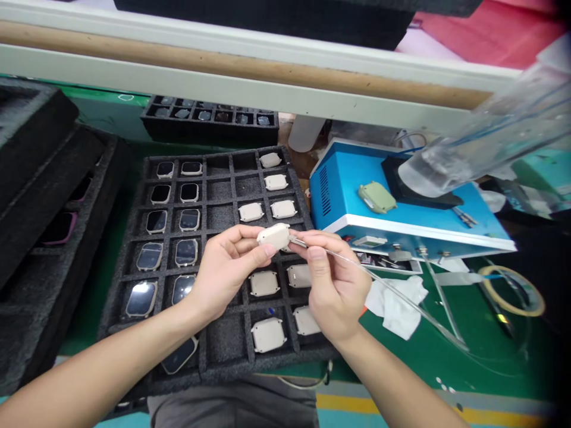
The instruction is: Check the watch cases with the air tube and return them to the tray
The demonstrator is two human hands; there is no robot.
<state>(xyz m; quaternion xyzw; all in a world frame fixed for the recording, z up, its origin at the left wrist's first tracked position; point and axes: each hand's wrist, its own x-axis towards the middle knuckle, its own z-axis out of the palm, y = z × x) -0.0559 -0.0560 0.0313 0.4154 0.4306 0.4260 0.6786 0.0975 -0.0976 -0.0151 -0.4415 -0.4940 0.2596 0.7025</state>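
Observation:
My left hand (223,270) pinches a small beige watch case (273,236) between thumb and fingers, held above a black foam tray (218,351). My right hand (332,279) is closed on a thin clear tube (401,297), and the tube's metal tip touches the case's right side. The tube trails off to the right over the green mat. In the tray's left columns lie watch bodies with dark glass faces (149,255). Its right columns hold more beige cases (268,333), back side up.
A blue box-shaped machine (343,190) stands right of the tray with a green case (377,197) on top. A white cloth (395,303) and a tape roll (513,291) lie on the green mat. Another tray (209,119) sits behind. Dark foam trays (35,196) are stacked at left.

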